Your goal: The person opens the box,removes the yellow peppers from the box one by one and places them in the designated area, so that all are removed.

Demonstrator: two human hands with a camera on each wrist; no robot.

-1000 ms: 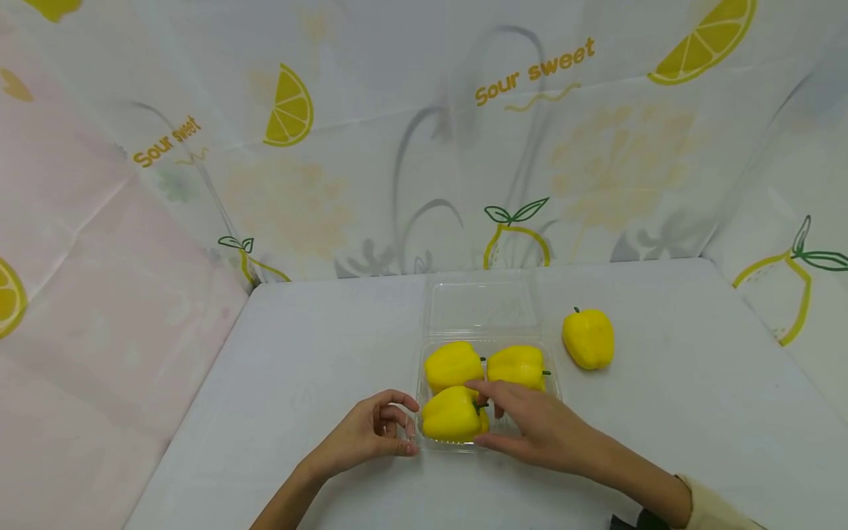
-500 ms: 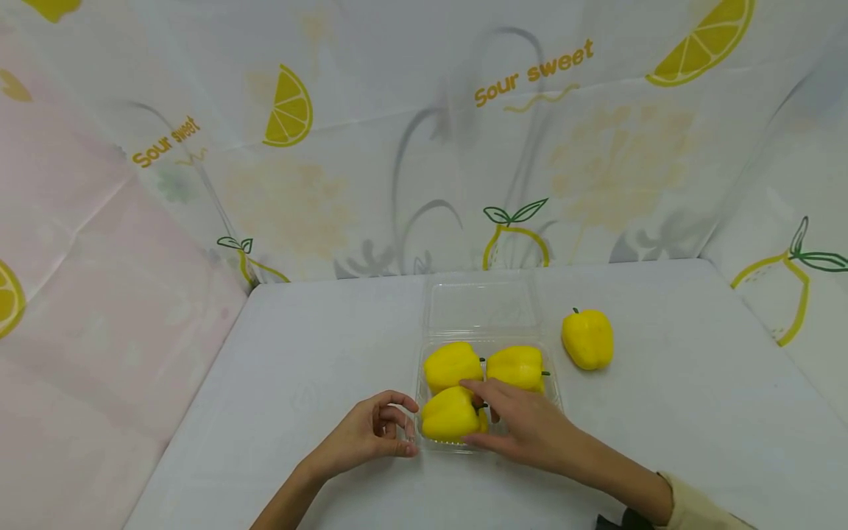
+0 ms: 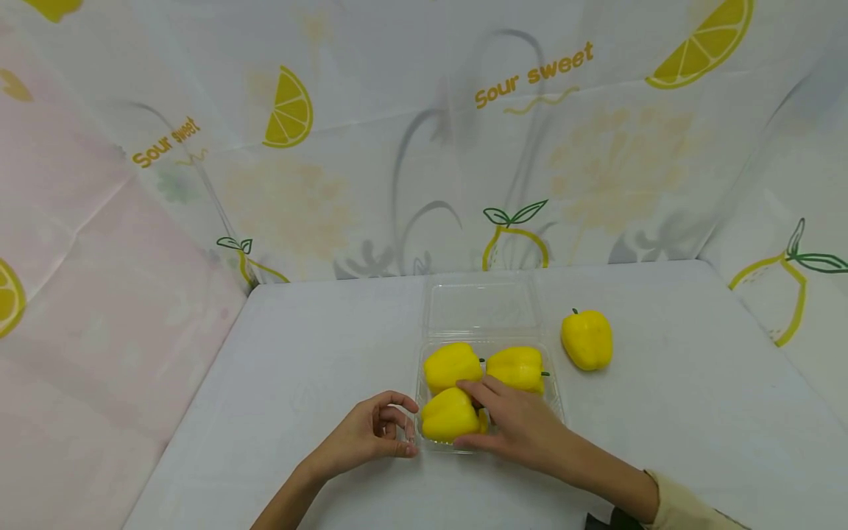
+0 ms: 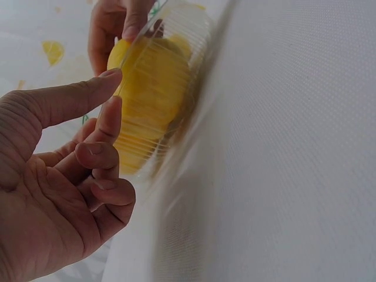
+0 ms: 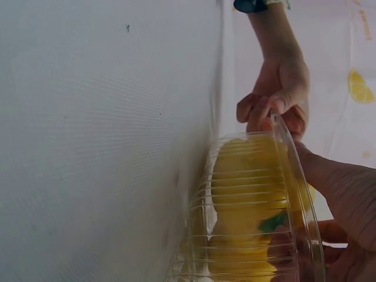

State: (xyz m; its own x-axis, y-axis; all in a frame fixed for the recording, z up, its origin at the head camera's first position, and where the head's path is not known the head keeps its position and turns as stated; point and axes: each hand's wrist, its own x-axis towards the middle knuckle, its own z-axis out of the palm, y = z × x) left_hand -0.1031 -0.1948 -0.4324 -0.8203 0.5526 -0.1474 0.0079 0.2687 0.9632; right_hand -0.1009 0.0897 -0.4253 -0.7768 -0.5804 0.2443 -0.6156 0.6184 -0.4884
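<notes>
A clear plastic clamshell container (image 3: 419,383) stands on the table with its lid folded back flat. Inside lie three yellow bell peppers: one at the back left (image 3: 453,365), one at the back right (image 3: 515,368) and one at the front left (image 3: 449,417). My left hand (image 3: 361,434) pinches the container's left rim between thumb and fingertips, as the left wrist view shows. My right hand (image 3: 523,427) reaches over the container's front right and holds the front left pepper by its stem end, thumb in front and fingers behind. Its palm hides the container's front right part.
Another yellow bell pepper (image 3: 587,339) sits on the white table (image 3: 318,331) to the right of the container. The open lid (image 3: 483,305) lies behind the container. A lemon-print cloth (image 3: 371,169) hangs around the table's back and sides.
My right hand has shifted slightly left, its fingers and thumb reaching further around the front left pepper. The left hand and container have not moved.
</notes>
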